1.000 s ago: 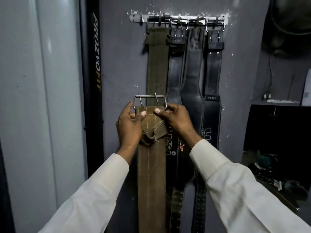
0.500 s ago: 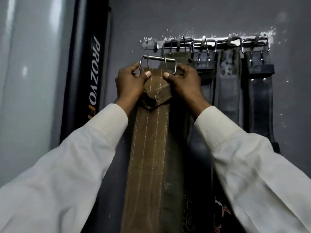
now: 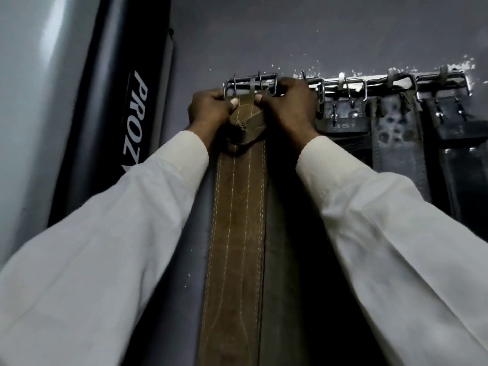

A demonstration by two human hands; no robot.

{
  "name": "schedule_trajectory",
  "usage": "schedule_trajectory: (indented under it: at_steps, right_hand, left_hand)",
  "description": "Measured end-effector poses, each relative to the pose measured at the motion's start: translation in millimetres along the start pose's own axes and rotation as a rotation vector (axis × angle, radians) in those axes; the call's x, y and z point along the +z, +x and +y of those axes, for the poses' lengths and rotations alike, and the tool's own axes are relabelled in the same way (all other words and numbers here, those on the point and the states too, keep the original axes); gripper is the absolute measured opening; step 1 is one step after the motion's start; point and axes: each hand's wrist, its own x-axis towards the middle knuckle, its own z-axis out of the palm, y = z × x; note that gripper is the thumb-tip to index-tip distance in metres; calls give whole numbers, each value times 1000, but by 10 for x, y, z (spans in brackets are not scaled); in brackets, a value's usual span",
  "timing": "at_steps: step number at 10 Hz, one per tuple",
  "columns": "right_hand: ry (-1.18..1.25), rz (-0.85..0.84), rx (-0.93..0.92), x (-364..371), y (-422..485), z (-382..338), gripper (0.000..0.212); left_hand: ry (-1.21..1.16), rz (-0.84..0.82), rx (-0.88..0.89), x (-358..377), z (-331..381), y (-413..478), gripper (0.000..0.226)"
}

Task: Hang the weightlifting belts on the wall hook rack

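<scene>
As both hands hold the brown belt (image 3: 237,207) at its top end, I record the left hand (image 3: 208,109) and right hand (image 3: 287,104) clenched on it, thumbs pressed to the leather just below the steel buckle (image 3: 249,84). The buckle sits level with the left end of the wall hook rack (image 3: 396,81), against the wall (image 3: 264,35); the strap hangs straight down between the sleeves (image 3: 132,233). Whether the frame is over a hook I cannot tell: the fingers (image 3: 286,87) cover that spot. Risks noted: letting go before the frame seats would let the whole belt fall; the loose prongs could snag the neighbouring buckle (image 3: 321,93); a push too far right would crowd the black belts (image 3: 396,133) already hung and could lift one off.
</scene>
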Motion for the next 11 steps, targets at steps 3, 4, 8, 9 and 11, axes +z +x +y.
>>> schedule_trajectory:
  at_steps: [3,4,8,9,11]
  right_hand:
    - [-145,81,-61,291,-418,-52,31]
    - [-227,59,-86,395,-648,-64,45]
    - [-403,-405,64,-92,-1935,174,40]
    - [-480,-645,178,-409,-2274,5,28]
    - [-442,-792,316,-1334,-2860,-431,40]
  left_hand:
    - [161,65,46,-36,-175,-248,29]
    - [153,53,70,-30,-269,-398,35]
    - [322,-207,-69,-263,-487,-1724,44]
    - [355,-351,-206,-459,-427,-2154,45]
    - [343,-544,-415,-854,-90,-2933,51]
